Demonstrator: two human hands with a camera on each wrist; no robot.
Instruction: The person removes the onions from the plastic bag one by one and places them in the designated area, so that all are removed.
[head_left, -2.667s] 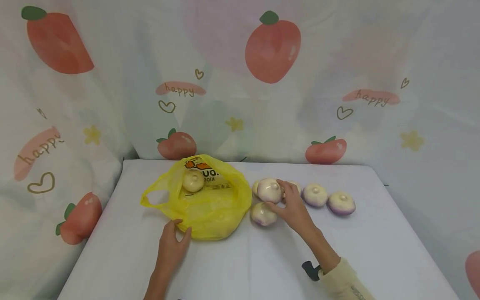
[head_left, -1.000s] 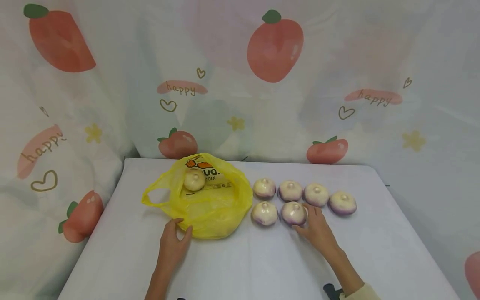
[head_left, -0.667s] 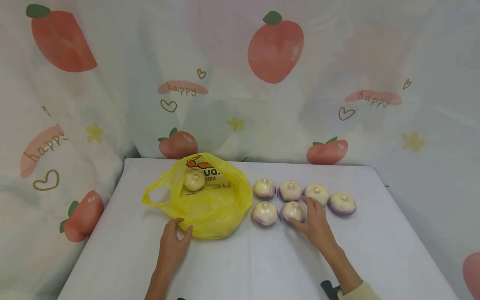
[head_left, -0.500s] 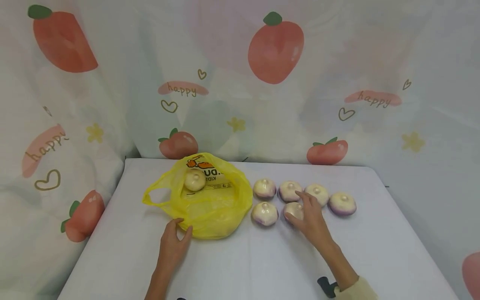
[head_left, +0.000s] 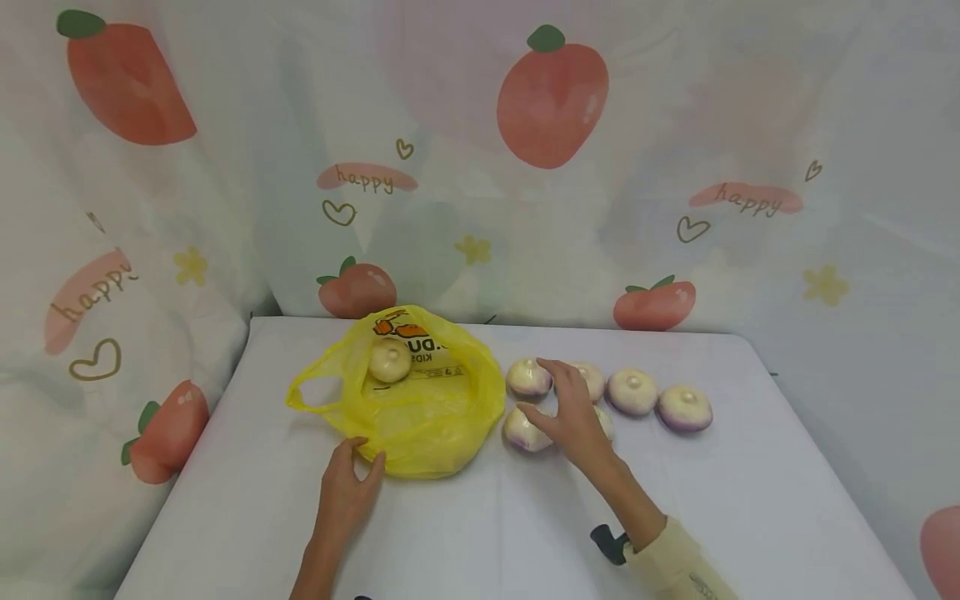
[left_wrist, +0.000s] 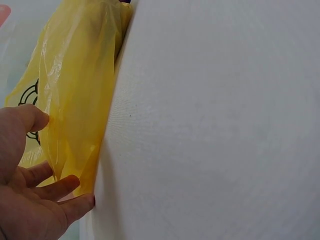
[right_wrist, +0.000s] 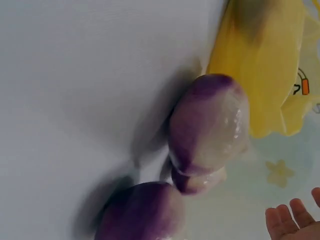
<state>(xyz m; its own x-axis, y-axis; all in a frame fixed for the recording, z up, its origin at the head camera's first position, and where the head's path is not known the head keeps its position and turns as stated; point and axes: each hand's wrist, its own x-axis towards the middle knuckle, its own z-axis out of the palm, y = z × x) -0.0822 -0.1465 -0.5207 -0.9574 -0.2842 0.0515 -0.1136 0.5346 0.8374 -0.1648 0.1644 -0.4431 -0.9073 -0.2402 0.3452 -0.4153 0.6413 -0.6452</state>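
Note:
In the head view a yellow plastic bag (head_left: 427, 429) lies on the table with its mouth open. A white-and-purple turnip (head_left: 389, 360) sits inside it. My left hand (head_left: 348, 483) touches the bag's near edge, thumb and fingers spread apart; the left wrist view shows these fingers (left_wrist: 60, 190) against the film. Over the turnips right of the bag hovers my right hand (head_left: 577, 425), thumb and fingers parted, nothing held. Nearest its fingertips are the back-left turnip (head_left: 527, 377) and front-left turnip (head_left: 527, 428). Two turnips behind the hand are partly hidden.
Two more turnips stand at the row's right end, the farthest turnip (head_left: 684, 408) slightly apart. A white cloth covers the table (head_left: 465, 533). Behind it hangs a printed curtain (head_left: 450, 108).
My right hand has set a turnip down in the front row and let go. It has since moved left over the turnips. My left hand stays at the bag.

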